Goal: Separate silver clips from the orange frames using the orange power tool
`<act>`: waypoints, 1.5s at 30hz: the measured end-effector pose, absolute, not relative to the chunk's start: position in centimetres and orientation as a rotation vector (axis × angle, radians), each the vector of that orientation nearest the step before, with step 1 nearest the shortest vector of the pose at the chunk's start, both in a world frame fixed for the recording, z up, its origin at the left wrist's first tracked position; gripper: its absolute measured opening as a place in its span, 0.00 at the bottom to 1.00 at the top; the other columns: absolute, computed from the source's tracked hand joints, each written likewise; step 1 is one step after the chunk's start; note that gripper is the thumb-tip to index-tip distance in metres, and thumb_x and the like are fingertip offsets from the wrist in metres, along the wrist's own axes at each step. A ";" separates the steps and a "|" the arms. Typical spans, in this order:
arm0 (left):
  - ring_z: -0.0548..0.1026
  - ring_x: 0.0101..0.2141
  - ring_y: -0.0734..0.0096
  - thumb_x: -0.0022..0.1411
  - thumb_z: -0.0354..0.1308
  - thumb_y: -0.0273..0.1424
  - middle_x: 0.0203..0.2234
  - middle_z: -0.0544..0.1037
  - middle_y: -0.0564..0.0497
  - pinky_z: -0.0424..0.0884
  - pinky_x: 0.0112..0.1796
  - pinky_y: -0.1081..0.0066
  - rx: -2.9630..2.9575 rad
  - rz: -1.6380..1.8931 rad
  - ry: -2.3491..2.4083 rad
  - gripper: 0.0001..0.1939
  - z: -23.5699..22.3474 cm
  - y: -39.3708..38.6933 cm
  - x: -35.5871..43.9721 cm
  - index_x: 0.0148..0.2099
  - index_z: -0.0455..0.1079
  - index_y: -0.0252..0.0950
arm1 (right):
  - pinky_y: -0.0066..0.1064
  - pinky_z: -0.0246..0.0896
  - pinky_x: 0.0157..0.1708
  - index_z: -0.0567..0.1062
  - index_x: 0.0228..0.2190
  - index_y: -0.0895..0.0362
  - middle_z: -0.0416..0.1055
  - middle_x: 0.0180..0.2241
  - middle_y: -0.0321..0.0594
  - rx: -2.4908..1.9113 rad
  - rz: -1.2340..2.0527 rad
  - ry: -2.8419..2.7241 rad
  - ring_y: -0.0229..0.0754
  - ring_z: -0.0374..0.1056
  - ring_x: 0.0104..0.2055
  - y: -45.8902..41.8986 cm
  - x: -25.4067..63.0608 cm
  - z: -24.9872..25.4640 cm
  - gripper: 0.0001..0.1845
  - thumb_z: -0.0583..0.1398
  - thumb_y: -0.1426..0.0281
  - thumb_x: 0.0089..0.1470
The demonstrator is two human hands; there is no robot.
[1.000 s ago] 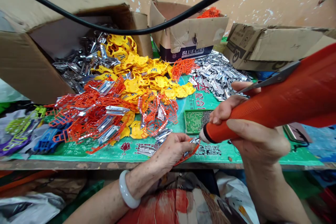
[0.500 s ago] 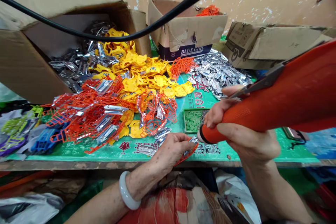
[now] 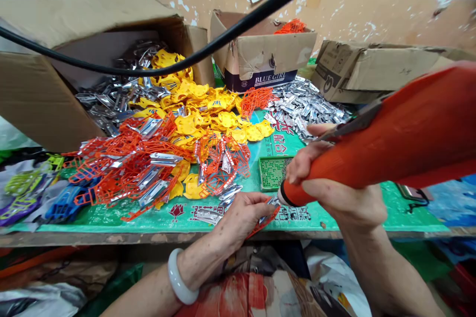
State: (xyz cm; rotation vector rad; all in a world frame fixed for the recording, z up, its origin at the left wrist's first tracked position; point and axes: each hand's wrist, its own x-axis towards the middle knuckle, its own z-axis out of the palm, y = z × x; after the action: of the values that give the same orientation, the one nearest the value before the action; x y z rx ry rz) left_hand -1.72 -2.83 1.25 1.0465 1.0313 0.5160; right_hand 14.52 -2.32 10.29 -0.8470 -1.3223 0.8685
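Observation:
My left hand [image 3: 243,220], with a white bangle on its wrist, pinches an orange plastic frame [image 3: 265,223] with a shiny silver metal piece [image 3: 272,201] on it, near the table's front edge. My right hand [image 3: 344,200] is wrapped round an orange power screwdriver [image 3: 357,158], which is tilted with its nose down to the left. The nose is at the silver piece, beside my left fingertips; the exact contact is hidden. Just behind the nose lies a green tray [image 3: 269,186] holding small metal bits, partly covered by my right fingers.
Heaped on the green table cover [image 3: 148,225] are orange frames [image 3: 130,158], yellow plastic parts [image 3: 208,114] and silver metal pieces [image 3: 308,104]. Cardboard boxes [image 3: 33,99] stand along the back. A black cable [image 3: 223,44] hangs across the upper view. Blue parts [image 3: 69,200] lie left.
The view has tilted up slightly, so the table and boxes sit lower in it. Both hands keep their holds, and the screwdriver's nose remains at the silver piece.

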 end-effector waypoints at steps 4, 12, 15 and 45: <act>0.56 0.21 0.78 0.52 0.58 0.34 0.17 0.64 0.58 0.51 0.24 0.74 1.068 0.521 0.958 0.10 1.7 -2.8 -2.1 0.24 0.69 0.33 | 0.38 0.66 0.26 0.71 0.45 0.54 0.69 0.23 0.33 -0.741 0.785 -1.138 0.41 0.67 0.23 -1.1 15.9 10.8 0.26 0.65 0.72 0.41; 0.54 0.21 0.78 0.55 0.55 0.35 0.18 0.60 0.59 0.48 0.23 0.74 1.154 0.420 0.957 0.11 2.1 -2.3 -2.2 0.26 0.69 0.33 | 0.34 0.63 0.22 0.72 0.37 0.54 0.69 0.21 0.30 -0.867 0.590 -1.029 0.38 0.65 0.20 4.5 17.0 6.7 0.19 0.64 0.73 0.38; 0.55 0.21 0.78 0.56 0.55 0.38 0.19 0.63 0.58 0.49 0.24 0.74 1.164 0.375 0.939 0.13 2.4 -2.1 -2.2 0.30 0.71 0.32 | 0.33 0.63 0.22 0.70 0.40 0.54 0.68 0.22 0.29 -0.898 0.548 -1.017 0.38 0.65 0.21 5.2 16.7 5.4 0.22 0.65 0.72 0.38; 0.72 0.29 0.72 0.56 0.61 0.32 0.29 0.77 0.51 0.65 0.33 0.73 1.757 0.702 1.019 0.11 1.6 -3.5 -3.1 0.42 0.77 0.37 | 0.33 0.65 0.27 0.72 0.32 0.55 0.70 0.24 0.30 -0.960 0.588 -1.034 0.35 0.66 0.23 5.9 16.3 3.9 0.15 0.65 0.72 0.37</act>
State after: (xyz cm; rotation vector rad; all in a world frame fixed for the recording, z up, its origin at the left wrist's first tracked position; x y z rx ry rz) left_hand -3.09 -3.47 1.56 1.7573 1.0189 0.7018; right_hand 16.28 5.91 3.94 -0.9595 -1.0335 0.5877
